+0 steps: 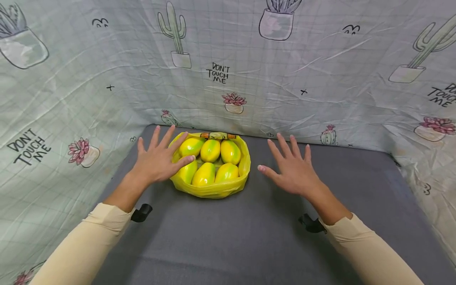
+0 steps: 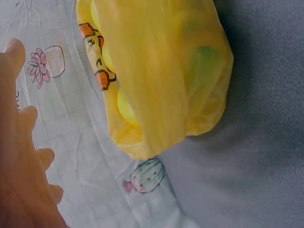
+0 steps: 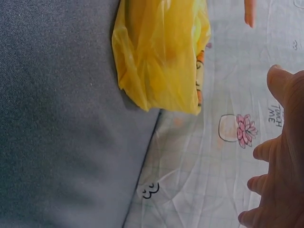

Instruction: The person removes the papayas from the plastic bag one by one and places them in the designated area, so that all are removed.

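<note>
- left hand (image 1: 156,161): fingers straight, spread wide; grips nothing; clear of bag;
- right hand (image 1: 295,171): same spread, nothing held; right of bag;
- yellow bag (image 1: 210,192): on grey table (image 1: 221,233), mouth up; six yellow-green fruits (image 1: 204,174) inside;
- printed cloth (image 1: 142,75) behind.

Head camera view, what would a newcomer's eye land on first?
Probably the bright yellow bag near the middle, on the gray surface, with six glossy yellow-green fruits showing inside. Next, the person's left grip, fingers spread, overlapping the bag's left edge in that view, and the right grip, spread to its right. Behind stands a pale cloth printed with cacti and "DON'T TOUCH ME" lettering.
</note>
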A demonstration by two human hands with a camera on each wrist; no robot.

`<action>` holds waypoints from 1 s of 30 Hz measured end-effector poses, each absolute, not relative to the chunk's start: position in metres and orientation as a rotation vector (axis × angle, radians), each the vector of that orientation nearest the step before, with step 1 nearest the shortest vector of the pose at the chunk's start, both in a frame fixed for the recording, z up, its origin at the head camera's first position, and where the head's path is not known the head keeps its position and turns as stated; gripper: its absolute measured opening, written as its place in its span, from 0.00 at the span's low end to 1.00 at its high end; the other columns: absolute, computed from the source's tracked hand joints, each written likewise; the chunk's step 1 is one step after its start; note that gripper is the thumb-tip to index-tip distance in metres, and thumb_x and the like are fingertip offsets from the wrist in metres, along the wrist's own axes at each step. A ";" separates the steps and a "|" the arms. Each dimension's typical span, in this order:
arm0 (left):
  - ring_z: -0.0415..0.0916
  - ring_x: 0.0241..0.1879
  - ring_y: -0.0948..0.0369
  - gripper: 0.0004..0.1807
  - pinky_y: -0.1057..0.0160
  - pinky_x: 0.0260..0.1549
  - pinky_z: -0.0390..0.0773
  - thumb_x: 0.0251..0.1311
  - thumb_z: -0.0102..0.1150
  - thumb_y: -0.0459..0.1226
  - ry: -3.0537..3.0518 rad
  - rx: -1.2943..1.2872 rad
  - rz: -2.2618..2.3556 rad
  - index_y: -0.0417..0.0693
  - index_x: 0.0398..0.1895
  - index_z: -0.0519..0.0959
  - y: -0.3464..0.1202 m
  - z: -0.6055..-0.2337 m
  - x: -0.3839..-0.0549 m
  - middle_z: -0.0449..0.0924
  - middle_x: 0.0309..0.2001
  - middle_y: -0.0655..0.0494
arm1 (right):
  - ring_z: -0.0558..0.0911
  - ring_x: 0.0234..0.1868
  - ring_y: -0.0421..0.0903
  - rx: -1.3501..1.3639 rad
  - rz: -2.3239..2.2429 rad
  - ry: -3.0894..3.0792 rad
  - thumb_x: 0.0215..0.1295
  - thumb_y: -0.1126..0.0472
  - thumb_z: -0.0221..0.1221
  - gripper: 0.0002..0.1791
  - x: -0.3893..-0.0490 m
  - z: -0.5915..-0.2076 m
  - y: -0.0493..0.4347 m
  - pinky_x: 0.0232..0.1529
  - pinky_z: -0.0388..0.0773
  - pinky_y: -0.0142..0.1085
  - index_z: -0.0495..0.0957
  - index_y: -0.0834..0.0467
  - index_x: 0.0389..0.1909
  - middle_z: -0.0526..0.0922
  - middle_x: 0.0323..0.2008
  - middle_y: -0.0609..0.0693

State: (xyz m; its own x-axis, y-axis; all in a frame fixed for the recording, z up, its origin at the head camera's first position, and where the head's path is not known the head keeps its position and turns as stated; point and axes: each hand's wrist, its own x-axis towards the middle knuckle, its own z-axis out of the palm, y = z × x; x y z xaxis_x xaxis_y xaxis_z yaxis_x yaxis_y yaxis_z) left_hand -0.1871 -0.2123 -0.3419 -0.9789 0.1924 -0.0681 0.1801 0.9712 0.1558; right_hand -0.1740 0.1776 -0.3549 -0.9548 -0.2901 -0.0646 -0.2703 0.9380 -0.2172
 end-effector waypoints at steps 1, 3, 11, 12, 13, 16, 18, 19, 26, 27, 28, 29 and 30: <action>0.21 0.84 0.36 0.48 0.16 0.68 0.28 0.65 0.30 0.79 3.036 0.286 0.232 0.78 0.84 0.38 -0.214 -0.342 -0.186 0.26 0.87 0.54 | 0.30 0.84 0.67 -0.437 -0.319 2.995 0.71 0.21 0.42 0.53 -0.174 -0.356 0.177 0.73 0.24 0.77 0.39 0.45 0.86 0.32 0.86 0.54; 0.21 0.84 0.36 0.48 0.16 0.68 0.28 0.66 0.30 0.79 3.039 0.281 0.230 0.78 0.85 0.38 -0.216 -0.343 -0.185 0.26 0.87 0.55 | 0.30 0.85 0.66 -0.445 -0.326 2.991 0.71 0.21 0.42 0.53 -0.174 -0.357 0.175 0.73 0.24 0.77 0.39 0.45 0.86 0.32 0.86 0.54; 0.21 0.83 0.36 0.48 0.15 0.67 0.28 0.66 0.29 0.79 3.042 0.274 0.204 0.77 0.85 0.37 -0.227 -0.343 -0.181 0.23 0.86 0.57 | 0.30 0.85 0.65 -0.482 -0.339 2.982 0.72 0.21 0.41 0.52 -0.173 -0.362 0.164 0.74 0.24 0.76 0.38 0.43 0.86 0.31 0.86 0.52; 0.21 0.83 0.36 0.48 0.15 0.67 0.28 0.66 0.30 0.78 3.043 0.272 0.198 0.77 0.85 0.37 -0.229 -0.342 -0.180 0.23 0.86 0.56 | 0.30 0.85 0.64 -0.490 -0.342 2.981 0.72 0.21 0.41 0.52 -0.173 -0.363 0.163 0.74 0.24 0.76 0.38 0.43 0.86 0.31 0.86 0.52; 0.21 0.83 0.36 0.48 0.16 0.67 0.28 0.66 0.30 0.78 3.043 0.271 0.195 0.77 0.85 0.37 -0.230 -0.342 -0.179 0.23 0.86 0.56 | 0.30 0.85 0.64 -0.496 -0.342 2.982 0.72 0.21 0.40 0.52 -0.173 -0.363 0.161 0.74 0.25 0.76 0.37 0.43 0.86 0.31 0.86 0.51; 0.20 0.83 0.36 0.48 0.16 0.68 0.27 0.67 0.30 0.78 3.043 0.267 0.201 0.76 0.85 0.37 -0.233 -0.342 -0.178 0.24 0.87 0.55 | 0.30 0.85 0.64 -0.507 -0.352 2.986 0.72 0.21 0.40 0.51 -0.173 -0.363 0.157 0.74 0.25 0.76 0.38 0.42 0.86 0.30 0.86 0.51; 0.20 0.83 0.37 0.48 0.16 0.68 0.27 0.66 0.31 0.78 3.043 0.265 0.209 0.76 0.85 0.37 -0.235 -0.342 -0.177 0.24 0.87 0.55 | 0.31 0.85 0.63 -0.511 -0.350 2.995 0.72 0.21 0.40 0.51 -0.173 -0.363 0.155 0.75 0.26 0.76 0.38 0.42 0.86 0.31 0.86 0.50; 0.20 0.83 0.37 0.48 0.16 0.68 0.27 0.66 0.31 0.78 3.045 0.263 0.214 0.76 0.85 0.37 -0.235 -0.342 -0.177 0.24 0.87 0.55 | 0.31 0.85 0.63 -0.515 -0.349 3.000 0.72 0.21 0.40 0.51 -0.173 -0.363 0.154 0.75 0.26 0.76 0.38 0.42 0.86 0.31 0.86 0.50; 0.19 0.83 0.37 0.48 0.16 0.68 0.28 0.66 0.30 0.78 3.058 0.229 0.207 0.76 0.85 0.37 -0.242 -0.343 -0.177 0.24 0.87 0.54 | 0.30 0.85 0.63 -0.541 -0.353 2.993 0.72 0.21 0.40 0.51 -0.175 -0.362 0.149 0.75 0.26 0.76 0.37 0.42 0.86 0.30 0.86 0.50; 0.19 0.83 0.37 0.48 0.16 0.68 0.28 0.67 0.30 0.78 3.060 0.229 0.207 0.76 0.85 0.37 -0.243 -0.344 -0.177 0.24 0.87 0.54 | 0.30 0.85 0.63 -0.542 -0.355 2.990 0.72 0.21 0.40 0.51 -0.175 -0.362 0.149 0.75 0.25 0.76 0.37 0.42 0.86 0.30 0.86 0.50; 0.19 0.83 0.36 0.48 0.16 0.68 0.28 0.67 0.30 0.78 3.062 0.230 0.208 0.76 0.85 0.37 -0.243 -0.344 -0.178 0.24 0.87 0.54 | 0.30 0.85 0.63 -0.543 -0.354 2.990 0.72 0.21 0.40 0.51 -0.176 -0.362 0.148 0.75 0.25 0.76 0.37 0.42 0.86 0.29 0.86 0.50; 0.19 0.83 0.36 0.48 0.16 0.68 0.27 0.67 0.29 0.78 3.060 0.230 0.208 0.76 0.85 0.37 -0.243 -0.345 -0.178 0.23 0.87 0.54 | 0.30 0.85 0.63 -0.543 -0.352 2.990 0.72 0.22 0.40 0.51 -0.176 -0.361 0.148 0.75 0.25 0.76 0.37 0.43 0.86 0.29 0.86 0.50; 0.19 0.83 0.36 0.48 0.16 0.68 0.27 0.67 0.29 0.78 3.064 0.233 0.206 0.76 0.85 0.37 -0.243 -0.345 -0.179 0.23 0.87 0.55 | 0.30 0.85 0.63 -0.542 -0.352 2.991 0.72 0.22 0.41 0.51 -0.176 -0.361 0.148 0.75 0.25 0.76 0.37 0.43 0.86 0.29 0.86 0.50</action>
